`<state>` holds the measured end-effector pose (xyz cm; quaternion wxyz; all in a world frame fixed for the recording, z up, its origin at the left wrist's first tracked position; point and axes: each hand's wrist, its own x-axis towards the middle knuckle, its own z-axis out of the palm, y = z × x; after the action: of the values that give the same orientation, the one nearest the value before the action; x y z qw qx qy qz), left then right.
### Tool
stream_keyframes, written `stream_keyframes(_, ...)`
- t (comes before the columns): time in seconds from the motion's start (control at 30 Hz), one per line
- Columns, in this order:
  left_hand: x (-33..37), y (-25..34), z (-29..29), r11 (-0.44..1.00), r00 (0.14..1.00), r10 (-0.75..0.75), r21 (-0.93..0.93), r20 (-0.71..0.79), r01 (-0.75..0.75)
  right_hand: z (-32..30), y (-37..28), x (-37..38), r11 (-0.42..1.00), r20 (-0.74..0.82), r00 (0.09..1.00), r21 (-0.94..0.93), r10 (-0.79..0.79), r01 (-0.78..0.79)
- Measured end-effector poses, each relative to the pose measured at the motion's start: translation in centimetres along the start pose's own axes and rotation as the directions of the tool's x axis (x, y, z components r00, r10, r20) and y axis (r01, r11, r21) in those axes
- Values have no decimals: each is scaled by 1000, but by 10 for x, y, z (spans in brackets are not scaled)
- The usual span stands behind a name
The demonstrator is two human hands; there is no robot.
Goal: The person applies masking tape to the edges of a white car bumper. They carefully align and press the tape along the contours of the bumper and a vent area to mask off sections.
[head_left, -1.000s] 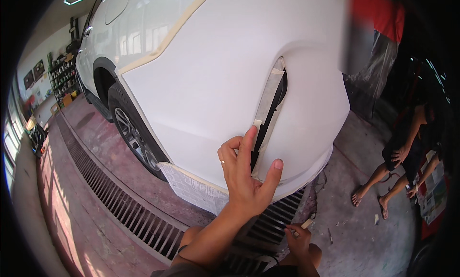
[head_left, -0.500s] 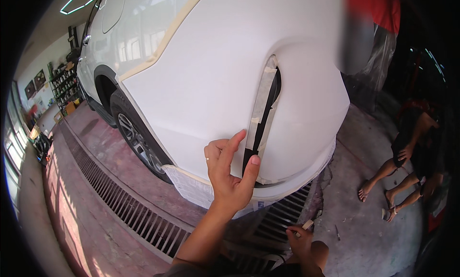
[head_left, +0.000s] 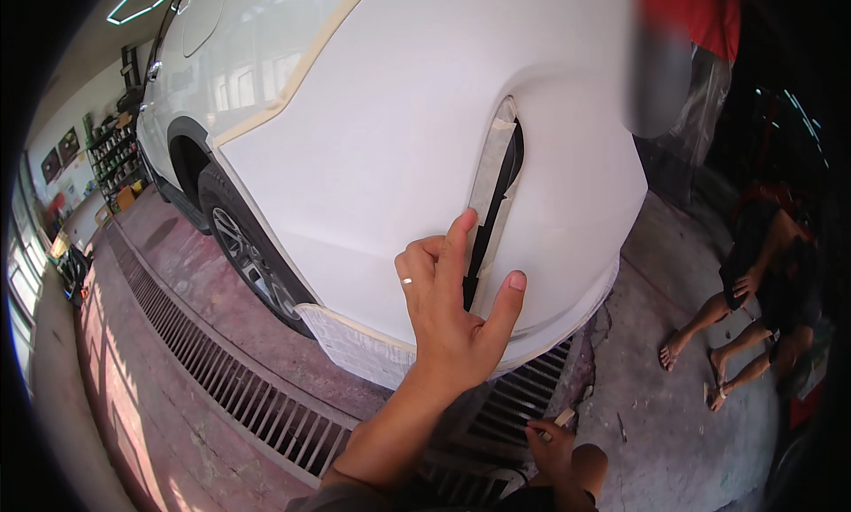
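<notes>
A dull white car bumper (head_left: 372, 184) fills the middle. Its tall, narrow black slot (head_left: 507, 171) is edged with strips of masking tape (head_left: 488, 168). My left hand (head_left: 452, 321) is held over the slot's lower end, hiding part of it. Its index finger reaches up to the left tape strip, and the thumb is spread away to the right; nothing shows in its grasp. Low down near my knee, my right hand (head_left: 554, 452) is closed on a small beige piece (head_left: 565, 417), whose kind I cannot make out.
Beige masking tape (head_left: 306, 78) borders the glossy upper body, and masking paper (head_left: 355, 342) hangs along the bumper's lower edge. A wheel (head_left: 244, 242) stands at left. Floor grates (head_left: 222, 361) run below. At right, another person's legs (head_left: 687, 339) show; shelves (head_left: 115, 162) stand far left.
My left hand has moved slightly up and right along the slot, and its thumb has swung away from the index finger. My right hand still holds the beige piece.
</notes>
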<state>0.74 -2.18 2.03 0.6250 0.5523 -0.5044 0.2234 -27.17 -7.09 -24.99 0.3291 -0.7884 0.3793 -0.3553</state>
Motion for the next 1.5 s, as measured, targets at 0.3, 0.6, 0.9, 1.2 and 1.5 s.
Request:
stream_keyframes(0.3, -20, -32, -12, 928, 987, 83, 351, 137, -127, 2, 3, -2, 1000, -4, 1000, -6, 4, -4)
stream_keyframes(0.6, -14, -51, -5, 779, 942, 314, 535, 117, -326, 13, 18, -9, 999, 29, 999, 26, 21, -21)
stream_keyframes(0.9, -61, -85, -4, 888, 948, 318, 349, 5, -300, 24, 15, -4, 995, 38, 998, 86, 54, -57)
stream_keyframes(1.2, -65, -86, -16, 837, 944, 308, 438, 115, -327, 48, 35, -1, 940, 168, 970, 265, 173, -214)
stream_keyframes(1.5, -42, -45, -42, 815, 974, 112, 543, 195, -203, 77, 72, 21, 948, 541, 832, 188, 119, -258)
